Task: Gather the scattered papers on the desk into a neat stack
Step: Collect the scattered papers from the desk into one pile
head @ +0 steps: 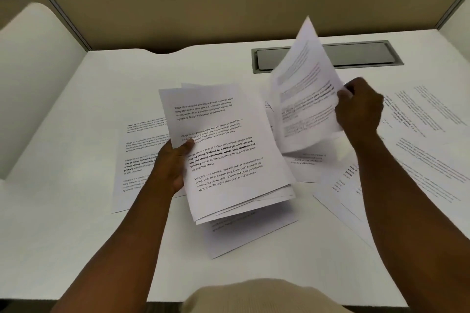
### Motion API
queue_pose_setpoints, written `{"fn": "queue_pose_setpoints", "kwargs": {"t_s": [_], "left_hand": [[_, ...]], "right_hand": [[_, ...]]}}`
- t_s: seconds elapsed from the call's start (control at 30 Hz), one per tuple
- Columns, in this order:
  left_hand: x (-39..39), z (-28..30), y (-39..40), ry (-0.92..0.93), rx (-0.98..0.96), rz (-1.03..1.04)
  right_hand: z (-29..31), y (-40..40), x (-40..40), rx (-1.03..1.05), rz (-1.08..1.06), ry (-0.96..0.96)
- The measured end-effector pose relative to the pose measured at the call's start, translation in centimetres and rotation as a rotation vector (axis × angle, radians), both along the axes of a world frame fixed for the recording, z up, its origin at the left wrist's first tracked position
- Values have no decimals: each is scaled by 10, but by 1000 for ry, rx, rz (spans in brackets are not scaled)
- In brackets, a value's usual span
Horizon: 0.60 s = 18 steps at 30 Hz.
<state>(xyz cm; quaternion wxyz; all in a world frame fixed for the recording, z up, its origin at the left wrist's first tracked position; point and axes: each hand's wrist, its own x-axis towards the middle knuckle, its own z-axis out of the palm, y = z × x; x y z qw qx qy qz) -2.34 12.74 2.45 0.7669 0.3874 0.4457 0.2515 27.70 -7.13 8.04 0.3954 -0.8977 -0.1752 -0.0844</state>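
Above the desk, left hand gripping stack, right hand lifting sheet

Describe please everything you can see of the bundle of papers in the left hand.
The bundle of papers is several white printed sheets, loosely fanned, with edges uneven at the bottom. The top sheet shows four short paragraphs of black text, one partly in bold. The left hand grips its left edge, thumb on top, holding it tilted above the desk over other loose sheets. It appears apart from the blurred single sheet in the right hand.

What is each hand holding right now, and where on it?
Left hand grips a sheaf of papers by its left edge; right hand pinches one sheet at its right edge.
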Motion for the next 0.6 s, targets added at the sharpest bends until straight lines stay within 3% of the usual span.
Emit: {"fn": "queue_pose_setpoints", "kwargs": {"t_s": [0.17,0.23,0.37,0.5,0.6], "left_hand": [[-1,-2,1,-42,-49,3],[-1,-1,2,-57,-58,-13],[0,0,1,-87,-58,-50],[1,3,-1,-144,-85,-84],[1,5,-2,-158,-107,-89]], "right_hand": [[41,-8,2,265,-40,-42],[44,-8,5,395,1,122],[29,-1,-11,619,218,660],[-4,9,-44,594,311,964],[-31,14,-58,504,364,1067]]}}
